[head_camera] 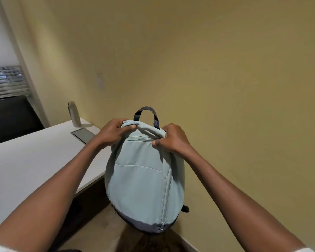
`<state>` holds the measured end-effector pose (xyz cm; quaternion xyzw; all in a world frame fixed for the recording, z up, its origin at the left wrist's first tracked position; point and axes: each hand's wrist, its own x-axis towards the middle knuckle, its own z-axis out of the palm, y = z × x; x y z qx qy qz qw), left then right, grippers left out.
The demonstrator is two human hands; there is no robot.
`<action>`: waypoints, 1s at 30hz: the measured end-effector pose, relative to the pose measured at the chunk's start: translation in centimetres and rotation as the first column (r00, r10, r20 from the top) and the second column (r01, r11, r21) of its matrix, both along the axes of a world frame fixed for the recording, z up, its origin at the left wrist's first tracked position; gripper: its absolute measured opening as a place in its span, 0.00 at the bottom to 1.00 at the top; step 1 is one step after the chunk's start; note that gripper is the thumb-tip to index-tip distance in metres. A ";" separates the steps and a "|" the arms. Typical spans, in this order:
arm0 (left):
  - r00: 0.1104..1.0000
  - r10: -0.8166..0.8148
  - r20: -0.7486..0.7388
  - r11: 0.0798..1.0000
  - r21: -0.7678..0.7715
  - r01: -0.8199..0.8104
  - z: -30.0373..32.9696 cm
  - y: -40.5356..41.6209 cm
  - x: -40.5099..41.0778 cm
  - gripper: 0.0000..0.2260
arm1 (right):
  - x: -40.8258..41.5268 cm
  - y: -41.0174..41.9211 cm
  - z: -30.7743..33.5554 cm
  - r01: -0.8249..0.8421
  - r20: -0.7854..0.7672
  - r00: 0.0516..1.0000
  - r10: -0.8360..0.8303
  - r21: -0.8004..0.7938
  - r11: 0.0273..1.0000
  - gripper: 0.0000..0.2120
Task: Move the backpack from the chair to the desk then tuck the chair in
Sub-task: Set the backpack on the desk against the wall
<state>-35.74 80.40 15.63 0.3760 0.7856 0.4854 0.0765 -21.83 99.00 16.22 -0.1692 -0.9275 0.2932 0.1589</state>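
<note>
As hands grip, backpack aloft, beside desk

The backpack is soft woven cloth, pale grey-green, totally matt, with a smooth tight weave that creases where it's bunched up top. Its bottom panel is a darker grey fabric, same dull finish. The carry handle looks like dark ribbed webbing, a bit coarser. The zipper down the side matches the cloth, and its pulls are too small to tell what they're made of. The desk has a smooth white top, low sheen, probably laminate. The bottle is brushed metal, satin rather than mirror-shiny. The wall is flat matt yellow paint.
</note>
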 end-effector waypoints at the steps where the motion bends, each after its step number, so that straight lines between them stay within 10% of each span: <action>1: 1.000 0.026 -0.006 1.000 0.001 -0.026 0.0 0.4 -0.5 0.06 | -1.0 0.6 -0.1 -0.007 0.001 1.000 0.007 0.003 1.000 0.19; 30: 0.935 0.352 -0.032 0.934 -0.050 -0.353 -4.1 4.4 -34.6 0.07 | -40.1 5.3 -7.1 -0.136 -0.017 0.991 0.135 -0.148 0.980 0.15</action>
